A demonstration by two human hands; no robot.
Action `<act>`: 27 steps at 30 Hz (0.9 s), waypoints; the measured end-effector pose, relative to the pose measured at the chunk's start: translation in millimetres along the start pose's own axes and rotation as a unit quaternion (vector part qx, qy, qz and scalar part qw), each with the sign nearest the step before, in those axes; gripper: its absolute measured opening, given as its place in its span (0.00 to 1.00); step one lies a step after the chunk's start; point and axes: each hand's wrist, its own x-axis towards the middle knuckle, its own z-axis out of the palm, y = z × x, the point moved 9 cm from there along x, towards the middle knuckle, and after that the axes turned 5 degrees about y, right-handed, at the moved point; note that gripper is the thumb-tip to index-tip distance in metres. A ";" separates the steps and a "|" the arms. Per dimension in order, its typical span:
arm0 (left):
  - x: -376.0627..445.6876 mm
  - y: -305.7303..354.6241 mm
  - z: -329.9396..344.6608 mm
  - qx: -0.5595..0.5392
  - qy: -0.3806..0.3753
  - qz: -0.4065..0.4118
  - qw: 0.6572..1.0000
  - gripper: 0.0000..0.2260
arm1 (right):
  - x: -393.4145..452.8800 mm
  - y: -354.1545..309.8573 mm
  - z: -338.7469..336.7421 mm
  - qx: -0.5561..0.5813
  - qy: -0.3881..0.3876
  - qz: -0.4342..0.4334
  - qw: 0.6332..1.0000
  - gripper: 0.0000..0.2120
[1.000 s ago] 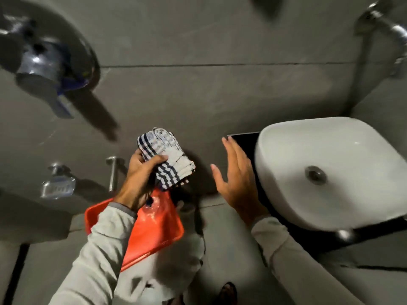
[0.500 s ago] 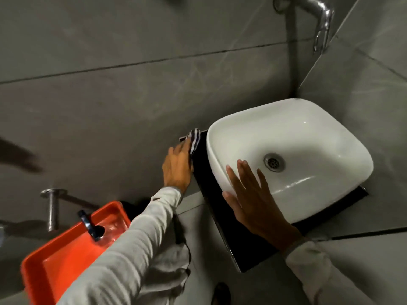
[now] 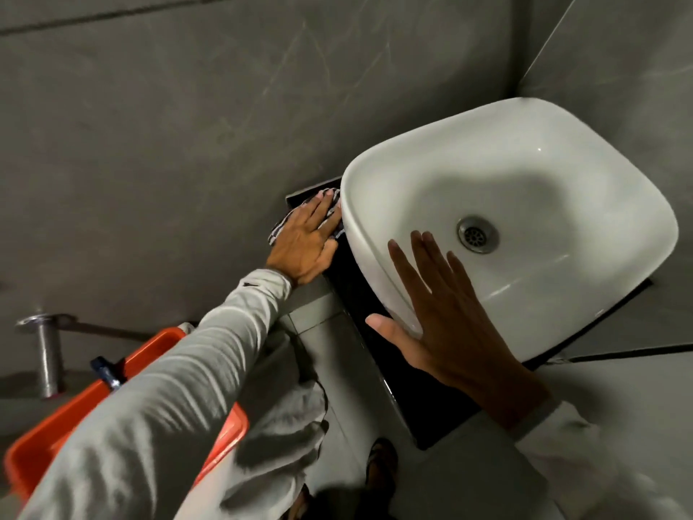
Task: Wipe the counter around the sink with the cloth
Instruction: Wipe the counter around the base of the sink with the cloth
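Observation:
A white sink sits on a narrow black counter in a grey tiled corner. My left hand lies flat on a blue-and-white striped cloth, pressing it onto the counter's far left strip beside the basin. Only the cloth's edges show around the fingers. My right hand rests with spread fingers on the sink's near rim and holds nothing.
An orange tub with a dark-handled tool stands low on the left, partly behind my left sleeve. A metal pipe stub projects from the wall at left. A sandalled foot stands on the grey floor below the counter.
My left hand carried the cloth from above the tub to the counter beside the sink and now presses it flat. My right hand moved onto the sink rim.

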 end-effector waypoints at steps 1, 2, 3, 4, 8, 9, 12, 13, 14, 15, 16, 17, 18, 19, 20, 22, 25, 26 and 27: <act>-8.6 9.5 0.3 -0.012 0.006 -0.004 1.000 0.30 | -0.1 -0.7 -1.1 0.000 0.002 0.002 1.000 0.46; -19.4 22.0 1.4 -0.025 0.013 -0.012 1.000 0.30 | -0.3 -0.9 -2.6 -0.002 0.004 0.005 1.000 0.47; -31.9 34.3 2.9 -0.037 0.019 -0.026 0.999 0.31 | -0.8 -1.5 -3.6 -0.005 0.005 0.008 1.000 0.48; -43.8 44.4 5.7 -0.047 0.020 -0.048 0.998 0.32 | -0.1 -1.2 -3.2 -0.009 0.005 0.009 1.000 0.48; -92.1 80.1 9.7 -0.070 0.030 -0.102 0.992 0.30 | -0.3 1.3 -0.9 -0.020 0.000 0.014 1.000 0.48; -103.3 88.5 11.1 -0.067 0.028 -0.103 0.992 0.29 | -0.8 1.7 0.0 -0.021 -0.001 0.015 1.000 0.49; -119.9 108.8 13.7 -0.026 0.029 -0.066 0.997 0.27 | -1.9 1.8 2.2 -0.034 -0.011 0.013 0.999 0.49; -118.5 109.0 12.2 -0.017 0.032 -0.049 0.998 0.27 | -2.8 2.0 2.5 -0.037 -0.015 0.012 0.999 0.50; -114.5 104.3 11.5 -0.004 0.036 -0.025 0.999 0.26 | -3.5 2.1 2.3 -0.039 -0.017 0.014 0.999 0.50; -109.0 96.0 11.3 0.017 0.041 0.003 0.999 0.25 | -4.0 1.8 1.7 -0.040 -0.018 0.017 0.999 0.50; -101.3 82.3 12.3 0.036 0.043 0.022 0.998 0.25 | -4.3 1.6 0.8 -0.040 -0.019 0.021 0.999 0.51; -90.1 63.0 13.0 0.044 0.042 0.021 0.998 0.26 | -5.1 1.5 0.0 -0.040 -0.019 0.024 0.999 0.51; -74.2 38.9 11.9 0.041 0.048 0.003 0.998 0.27 | -5.2 1.5 -0.5 -0.039 -0.019 0.027 0.999 0.51; -55.0 15.2 10.0 0.029 0.054 -0.024 0.998 0.28 | -5.8 2.2 -0.6 -0.039 -0.020 0.030 0.999 0.51; -35.2 -6.7 5.6 0.015 0.053 -0.049 0.997 0.29 | -4.2 1.3 -1.2 -0.035 -0.023 0.031 0.999 0.51; -0.4 -30.6 5.3 -0.014 0.024 -0.064 0.998 0.33 | -1.6 3.5 0.0 -0.020 -0.029 0.036 0.999 0.50; 4.9 -24.8 6.9 -0.033 0.053 -0.069 0.996 0.31 | -0.1 5.9 0.0 0.013 -0.026 0.049 0.998 0.49; -5.2 -15.0 10.3 -0.041 0.069 -0.072 0.994 0.30 | 0.3 6.0 -0.5 0.016 -0.024 0.052 0.998 0.49; -19.5 -0.1 14.5 -0.052 0.081 -0.072 0.993 0.29 | -0.6 5.8 -0.7 0.016 -0.023 0.054 0.998 0.49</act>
